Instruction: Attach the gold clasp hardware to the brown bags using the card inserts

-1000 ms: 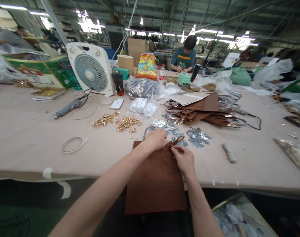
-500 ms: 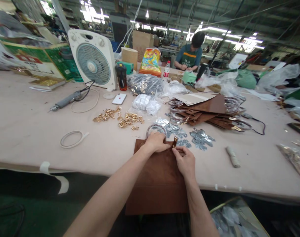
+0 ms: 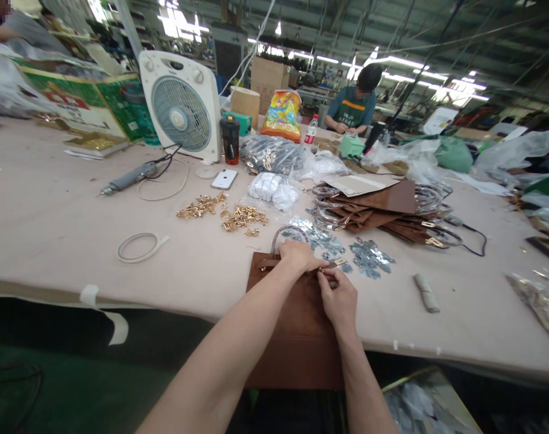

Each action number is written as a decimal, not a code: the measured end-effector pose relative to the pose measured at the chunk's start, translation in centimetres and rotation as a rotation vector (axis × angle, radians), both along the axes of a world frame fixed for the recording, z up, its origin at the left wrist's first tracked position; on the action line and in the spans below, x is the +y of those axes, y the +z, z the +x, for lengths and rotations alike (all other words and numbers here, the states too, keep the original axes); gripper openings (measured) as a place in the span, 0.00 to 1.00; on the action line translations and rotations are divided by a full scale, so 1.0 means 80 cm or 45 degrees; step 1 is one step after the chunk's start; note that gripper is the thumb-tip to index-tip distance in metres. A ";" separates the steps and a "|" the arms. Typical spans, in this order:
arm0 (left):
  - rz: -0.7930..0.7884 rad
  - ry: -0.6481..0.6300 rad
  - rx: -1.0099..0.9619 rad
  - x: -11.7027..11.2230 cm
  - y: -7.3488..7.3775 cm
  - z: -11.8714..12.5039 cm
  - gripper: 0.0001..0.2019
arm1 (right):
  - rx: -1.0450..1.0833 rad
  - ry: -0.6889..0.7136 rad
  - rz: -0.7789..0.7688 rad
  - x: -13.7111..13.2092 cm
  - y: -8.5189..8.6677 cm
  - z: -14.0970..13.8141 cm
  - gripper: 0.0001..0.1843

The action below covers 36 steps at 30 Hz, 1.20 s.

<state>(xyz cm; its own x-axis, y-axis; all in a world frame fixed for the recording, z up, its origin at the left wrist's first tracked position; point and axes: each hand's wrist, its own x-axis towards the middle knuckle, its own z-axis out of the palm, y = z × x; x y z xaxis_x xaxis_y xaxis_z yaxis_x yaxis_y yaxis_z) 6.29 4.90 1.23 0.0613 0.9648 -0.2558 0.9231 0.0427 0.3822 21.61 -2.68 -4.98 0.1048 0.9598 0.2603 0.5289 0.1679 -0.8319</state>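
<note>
A brown leather bag panel [image 3: 296,355] hangs over the table's front edge, with its plastic-wrapped handle [image 3: 292,229] rising at the top. My left hand [image 3: 299,256] lies across the panel's upper part, its fingers closed at a short brown strap. That strap ends in a gold-coloured metal tip [image 3: 340,263] pointing right. Close beside it, my right hand [image 3: 340,296] pinches a tiny gold-coloured fitting [image 3: 320,270] at the panel's upper right. Fingers partly cover the fitting. Another brown strap [image 3: 268,263] shows left of my left wrist.
Gold-coloured fittings [image 3: 243,217] and flat metal plates [image 3: 371,258] lie in piles beyond the panel. Brown bag pieces [image 3: 378,208] are stacked at the right. A grey electric screwdriver [image 3: 129,179], a tape roll [image 3: 138,247] and a fan [image 3: 181,108] stand left. A co-worker [image 3: 353,108] sits opposite.
My left hand has shifted right to the strap. The strap's metal tip has swung from upright to lying rightward. My right hand stays pinched at the same spot; the view has turned slightly.
</note>
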 end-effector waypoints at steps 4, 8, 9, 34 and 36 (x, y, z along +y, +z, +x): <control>0.005 -0.065 -0.110 -0.001 -0.007 -0.009 0.38 | 0.199 0.037 -0.107 0.009 0.003 0.004 0.20; -0.009 -0.099 -0.233 -0.002 -0.016 -0.024 0.29 | 0.250 0.088 -0.152 0.014 0.005 0.008 0.23; -0.008 -0.103 -0.259 -0.003 -0.018 -0.027 0.26 | 0.257 0.097 -0.158 0.014 0.005 0.008 0.24; -0.035 0.084 -0.659 -0.009 -0.042 -0.047 0.17 | -0.166 0.095 0.116 -0.005 0.007 -0.024 0.16; -0.031 0.070 -0.719 -0.008 -0.045 -0.049 0.16 | -0.063 0.096 0.043 -0.002 0.006 -0.022 0.18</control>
